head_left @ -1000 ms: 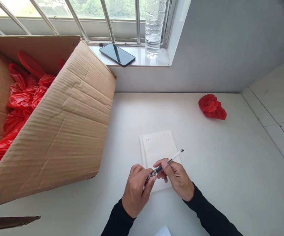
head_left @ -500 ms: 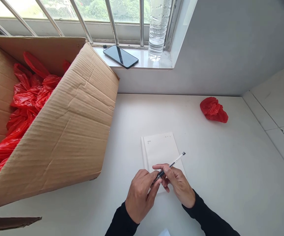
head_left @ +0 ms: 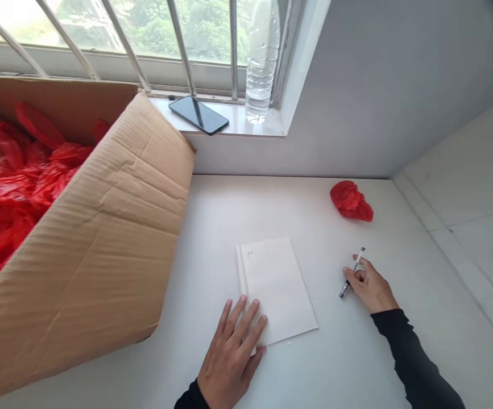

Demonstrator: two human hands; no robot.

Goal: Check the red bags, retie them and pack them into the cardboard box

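Observation:
A white notebook (head_left: 277,284) lies closed on the white table (head_left: 246,210) in front of me. My left hand (head_left: 233,352) rests flat on its lower left corner with the fingers spread, holding nothing. Off to the right of the notebook, my right hand (head_left: 372,289) is low over the table with its fingers around a black and white pen (head_left: 359,255). The pen's capped end points away from me and its dark tip end (head_left: 343,291) sticks out toward the notebook.
A large open cardboard box (head_left: 101,238) full of red plastic bags (head_left: 20,182) fills the left side. One crumpled red bag (head_left: 351,201) lies at the table's far right. A phone (head_left: 198,115) and a water bottle (head_left: 259,68) sit on the windowsill.
My two hands were together over the notebook, both on the pen. They have separated: the right hand carried the pen to the right, and the left hand went flat onto the notebook.

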